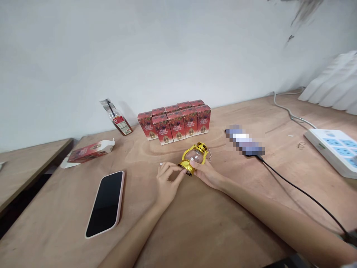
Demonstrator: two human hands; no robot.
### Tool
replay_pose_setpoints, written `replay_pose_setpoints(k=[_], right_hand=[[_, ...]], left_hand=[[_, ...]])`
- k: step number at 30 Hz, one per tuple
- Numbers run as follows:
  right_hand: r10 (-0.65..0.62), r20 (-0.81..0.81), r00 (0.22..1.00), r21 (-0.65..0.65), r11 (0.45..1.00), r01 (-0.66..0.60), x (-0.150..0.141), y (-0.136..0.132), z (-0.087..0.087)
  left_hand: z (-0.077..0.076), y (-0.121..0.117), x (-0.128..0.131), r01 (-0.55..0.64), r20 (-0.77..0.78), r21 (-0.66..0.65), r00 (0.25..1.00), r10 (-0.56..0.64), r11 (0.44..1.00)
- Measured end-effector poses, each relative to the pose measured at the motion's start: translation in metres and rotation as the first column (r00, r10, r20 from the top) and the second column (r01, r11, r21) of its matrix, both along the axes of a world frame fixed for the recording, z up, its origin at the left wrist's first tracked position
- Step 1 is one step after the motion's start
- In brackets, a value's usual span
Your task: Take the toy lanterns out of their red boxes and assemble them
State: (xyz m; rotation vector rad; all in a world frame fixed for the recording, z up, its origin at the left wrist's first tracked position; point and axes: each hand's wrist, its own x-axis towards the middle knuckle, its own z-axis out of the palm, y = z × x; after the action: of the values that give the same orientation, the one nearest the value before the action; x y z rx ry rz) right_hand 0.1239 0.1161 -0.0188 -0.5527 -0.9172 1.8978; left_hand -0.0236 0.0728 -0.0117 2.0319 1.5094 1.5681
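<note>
A small gold toy lantern [194, 157] with a clear globe lies tilted on the wooden table [212, 223]. My right hand [208, 174] grips it from the near side, fingers wrapped round the globe. My left hand [166, 180] pinches the lantern's gold base with thumb and fingertips. A thin wire handle sticks out on the lantern's right side.
Several red printed boxes [175, 123] stand in rows behind the lantern. An opened red box [89, 152] lies at the left, with a clear packet [117, 118] leaning on the wall. A black phone [106, 203] lies near left. A blurred device [245, 141] with a black cable and a white power strip [333, 149] are at the right.
</note>
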Motion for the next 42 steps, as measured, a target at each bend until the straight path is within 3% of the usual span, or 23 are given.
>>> replay_pose_setpoints(k=[3, 6, 13, 19, 27, 36, 42], right_hand=[[-0.055, 0.024, 0.998, 0.056, 0.997, 0.054, 0.0, 0.0, 0.002], [-0.086, 0.05, 0.995, 0.123, 0.989, 0.08, 0.001, 0.0, 0.004], [-0.097, 0.097, 0.991, 0.19, 0.979, 0.077, 0.003, 0.005, -0.001], [-0.122, 0.163, 0.979, 0.358, 0.932, 0.057, 0.01, 0.004, -0.003], [-0.207, 0.237, 0.949, 0.438, 0.895, 0.086, 0.012, -0.004, 0.006], [-0.204, 0.26, 0.944, 0.465, 0.883, 0.063, 0.014, -0.005, 0.006], [-0.331, 0.105, 0.938, 0.425, 0.868, 0.259, 0.017, 0.009, -0.007]], left_hand=[[-0.003, 0.004, 0.002, 0.158, 0.272, -0.256, 0.959, -0.086, 0.954], [-0.005, 0.007, 0.002, 0.288, 0.422, -0.338, 0.897, -0.13, 0.896], [-0.003, 0.008, 0.0, 0.359, 0.47, -0.367, 0.868, -0.162, 0.858], [0.001, 0.005, -0.003, 0.465, 0.543, -0.44, 0.819, -0.185, 0.769], [-0.004, 0.004, -0.002, 0.439, 0.531, -0.425, 0.829, -0.175, 0.791], [-0.001, 0.003, 0.0, 0.421, 0.511, -0.401, 0.84, -0.183, 0.813], [0.001, 0.005, -0.001, 0.374, 0.476, -0.392, 0.865, -0.162, 0.84]])
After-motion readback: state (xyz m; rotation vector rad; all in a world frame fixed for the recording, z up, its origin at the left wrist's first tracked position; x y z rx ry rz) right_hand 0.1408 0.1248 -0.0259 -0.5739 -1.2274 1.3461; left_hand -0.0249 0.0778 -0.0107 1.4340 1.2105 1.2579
